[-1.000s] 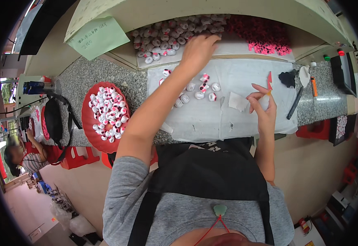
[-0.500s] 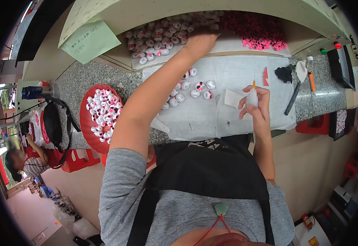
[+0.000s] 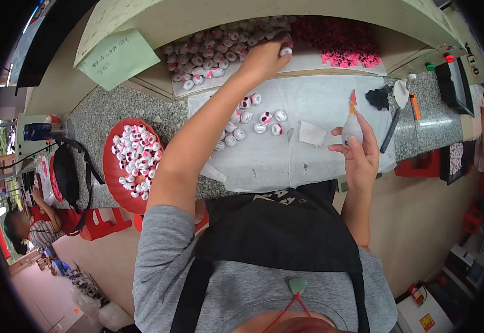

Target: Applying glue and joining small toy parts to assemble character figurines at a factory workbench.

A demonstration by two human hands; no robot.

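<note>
My left hand [image 3: 265, 60] reaches into the shelf at the far side, its fingers closed on a small round white piece [image 3: 285, 51]. Beside it lies a heap of similar white pieces [image 3: 214, 49] with pink and black parts; a pile of small pink-and-black parts [image 3: 346, 49] fills the shelf to its right. My right hand [image 3: 362, 150] grips a small white squeeze bottle [image 3: 353, 129] with an orange nozzle, tip pointing up, above the white paper sheet [image 3: 264, 166]. Several white-and-pink pieces [image 3: 246, 117] are spread on the sheet's left part.
A red scalloped bowl [image 3: 109, 166] full of finished-looking pieces stands at the left. A folded white paper [image 3: 312, 134] lies on the sheet. To the right are a black cloth [image 3: 378, 99], a dark stick-like tool [image 3: 390, 131] and an orange cutter [image 3: 415, 106]. Another person [image 3: 42, 230] sits far left.
A white piece now shows in my left fingers, where the hand was blurred over the heap. My right hand has shifted a little right with the bottle.
</note>
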